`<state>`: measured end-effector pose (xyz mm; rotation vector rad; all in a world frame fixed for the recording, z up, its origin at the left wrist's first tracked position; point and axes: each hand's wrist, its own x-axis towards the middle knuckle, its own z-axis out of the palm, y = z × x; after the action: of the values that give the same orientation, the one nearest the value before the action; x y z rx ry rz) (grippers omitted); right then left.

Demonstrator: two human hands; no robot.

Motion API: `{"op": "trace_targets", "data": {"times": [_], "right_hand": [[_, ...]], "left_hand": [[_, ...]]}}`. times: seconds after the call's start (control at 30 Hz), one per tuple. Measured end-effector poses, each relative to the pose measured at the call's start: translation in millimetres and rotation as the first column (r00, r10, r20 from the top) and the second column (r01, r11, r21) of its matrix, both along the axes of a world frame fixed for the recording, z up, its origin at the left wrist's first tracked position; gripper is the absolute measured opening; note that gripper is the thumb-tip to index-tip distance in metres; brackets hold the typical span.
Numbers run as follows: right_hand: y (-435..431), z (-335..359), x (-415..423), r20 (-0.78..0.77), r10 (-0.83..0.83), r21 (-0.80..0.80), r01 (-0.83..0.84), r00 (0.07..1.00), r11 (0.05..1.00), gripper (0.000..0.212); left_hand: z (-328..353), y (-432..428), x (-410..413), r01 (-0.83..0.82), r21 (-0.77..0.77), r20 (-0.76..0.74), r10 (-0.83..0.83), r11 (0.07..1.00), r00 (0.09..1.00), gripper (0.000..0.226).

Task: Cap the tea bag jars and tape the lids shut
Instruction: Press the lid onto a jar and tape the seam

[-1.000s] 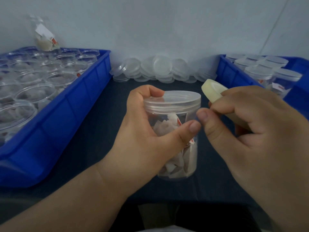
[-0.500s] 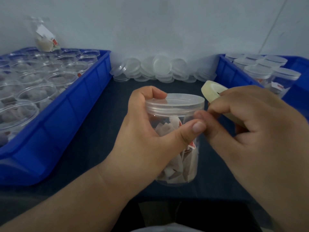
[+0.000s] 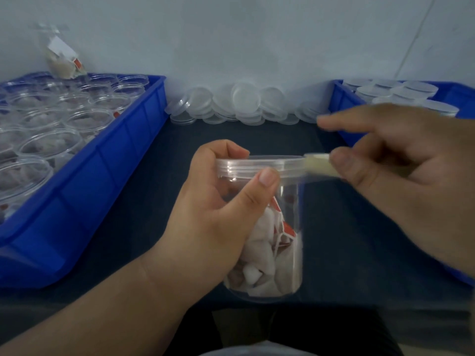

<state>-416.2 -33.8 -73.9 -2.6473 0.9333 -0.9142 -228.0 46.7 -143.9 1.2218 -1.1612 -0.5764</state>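
Mid-frame, the left hand [image 3: 216, 217] grips a capped jar [image 3: 270, 240]. The blurred right hand [image 3: 398, 176] seems to pinch a tape roll [image 3: 321, 165] against its lid [image 3: 257, 167], taping likely unfinished. Many open jars [image 3: 51, 147] remain in the left-side bin [image 3: 115, 163].

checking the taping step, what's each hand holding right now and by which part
The left hand grips the capped jar round its upper wall, thumb at the lid's lower edge. The right hand pinches the tape roll beside the lid's rim.
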Motion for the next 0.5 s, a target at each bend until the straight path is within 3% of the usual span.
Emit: {"op": "trace_targets", "data": {"times": [0.23,0.43,0.5], "right_hand": [[-10,-4,-5,0.089,0.007,-0.018,-0.006,0.996,1.0,0.035],[-2,-19,6,0.143,-0.039,-0.079,0.051,0.989,0.996,0.033],[-3,-24,9,0.154,-0.04,-0.068,0.051,0.987,0.996,0.035]], "left_hand": [[0,-1,1,0.074,0.097,-0.288,-0.043,0.992,0.957,0.039],[4,1,-1,0.18,0.067,-0.399,-0.139,0.981,0.906,0.063],[2,1,-1,0.189,0.042,-0.413,-0.155,0.981,0.897,0.061]]}}
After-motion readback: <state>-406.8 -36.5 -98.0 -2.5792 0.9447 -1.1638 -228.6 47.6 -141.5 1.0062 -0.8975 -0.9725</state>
